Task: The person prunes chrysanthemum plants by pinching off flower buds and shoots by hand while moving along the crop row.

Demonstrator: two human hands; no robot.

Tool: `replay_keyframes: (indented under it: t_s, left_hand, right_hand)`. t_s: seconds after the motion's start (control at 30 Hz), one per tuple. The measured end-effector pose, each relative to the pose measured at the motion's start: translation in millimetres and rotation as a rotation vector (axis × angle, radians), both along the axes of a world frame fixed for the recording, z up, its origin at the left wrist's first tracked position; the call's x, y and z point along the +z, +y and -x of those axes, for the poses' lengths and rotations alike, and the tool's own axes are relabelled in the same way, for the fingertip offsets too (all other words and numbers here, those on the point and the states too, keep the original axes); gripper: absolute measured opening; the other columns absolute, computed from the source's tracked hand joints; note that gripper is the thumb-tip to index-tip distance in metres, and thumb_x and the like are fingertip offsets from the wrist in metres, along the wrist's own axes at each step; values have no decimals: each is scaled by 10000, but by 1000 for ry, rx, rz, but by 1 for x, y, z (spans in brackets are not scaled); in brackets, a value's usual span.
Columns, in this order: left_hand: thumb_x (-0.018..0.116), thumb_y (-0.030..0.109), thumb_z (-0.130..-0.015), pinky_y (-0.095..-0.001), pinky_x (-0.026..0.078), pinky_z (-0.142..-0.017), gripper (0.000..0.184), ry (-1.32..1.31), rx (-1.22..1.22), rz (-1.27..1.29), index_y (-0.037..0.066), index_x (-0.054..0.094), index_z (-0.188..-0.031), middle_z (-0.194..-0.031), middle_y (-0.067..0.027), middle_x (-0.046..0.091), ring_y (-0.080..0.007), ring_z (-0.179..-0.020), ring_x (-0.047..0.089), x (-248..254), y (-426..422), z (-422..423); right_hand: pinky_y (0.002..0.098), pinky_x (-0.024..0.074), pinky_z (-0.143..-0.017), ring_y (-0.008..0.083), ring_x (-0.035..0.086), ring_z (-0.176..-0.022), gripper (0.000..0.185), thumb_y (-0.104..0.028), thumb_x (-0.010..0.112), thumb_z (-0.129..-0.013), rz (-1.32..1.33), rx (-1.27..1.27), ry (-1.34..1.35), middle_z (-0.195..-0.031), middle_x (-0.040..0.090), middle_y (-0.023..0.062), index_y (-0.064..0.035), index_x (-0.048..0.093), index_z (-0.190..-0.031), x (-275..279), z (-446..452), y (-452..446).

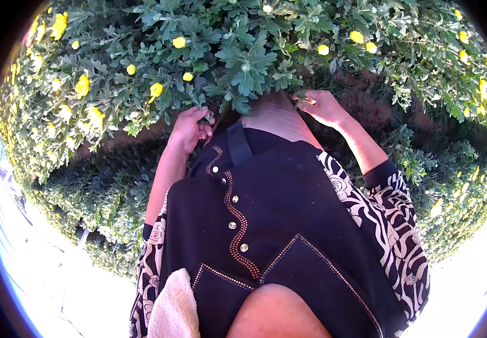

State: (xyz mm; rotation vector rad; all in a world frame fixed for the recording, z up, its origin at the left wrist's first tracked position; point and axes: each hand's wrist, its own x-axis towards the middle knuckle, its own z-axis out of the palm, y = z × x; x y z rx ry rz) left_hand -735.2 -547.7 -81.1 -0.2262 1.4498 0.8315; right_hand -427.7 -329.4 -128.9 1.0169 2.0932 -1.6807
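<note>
Leafy green plants [246, 65] with yellow flowers and buds fill the upper part of the head view. At the plants' lower edge, left of my body, my left hand [190, 128] is closed with its fingers curled round a small green sprig [207, 117]. My right hand [322, 107] is on the other side, thumb and fingers pinched together at a small green leafy piece [301, 98]. Part of each hand's grip is hidden by leaves and fingers.
A yellow bud [188, 76] and a yellow flower [155, 90] stand near my left hand. Brown soil [367, 104] shows between the plant rows. More plants [108, 186] grow on both sides of my dark studded top [288, 191].
</note>
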Motion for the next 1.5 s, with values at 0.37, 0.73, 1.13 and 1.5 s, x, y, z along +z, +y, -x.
replay_keyframes:
  t_s: [0.37,0.73,1.13,1.5]
  left_hand:
    - [665,120,-876,-267,516,-800,328,383,-458,-479,-9,633,-1176,-965,-102,702,-137,-852,641,-59,36,-71]
    - [562,217,-970,-291,524,-732,385,716,-431,-265,16,515,-1295,-1119,-99,642,-172,-930,665,-36,104,-81]
    - [476,366,-996,-298,540,-716,413,89,-92,-324,1,555,-1171,-1038,-138,651,-278,-915,690,-143,77,-46]
    - [484,392,-989,-288,546,-606,439,172,-164,-337,-8,546,-1159,-967,-153,667,-281,-826,706,-148,81,-44]
  right_hand:
    - [261,523,-754,124,617,-809,538,-11,637,-862,-18,-434,389,-989,681,117,11,458,-1370,-28,58,-12]
    - [292,523,-759,191,653,-816,391,1,706,-764,-162,-309,517,-1023,635,91,-62,657,-1147,-27,95,-6]
    - [247,490,-695,58,579,-765,152,-99,734,-832,-23,-472,531,-856,694,34,-18,717,-959,-29,86,5]
    - [205,463,-679,31,545,-765,107,-38,706,-858,235,-650,537,-878,664,-31,-36,689,-964,-44,103,13]
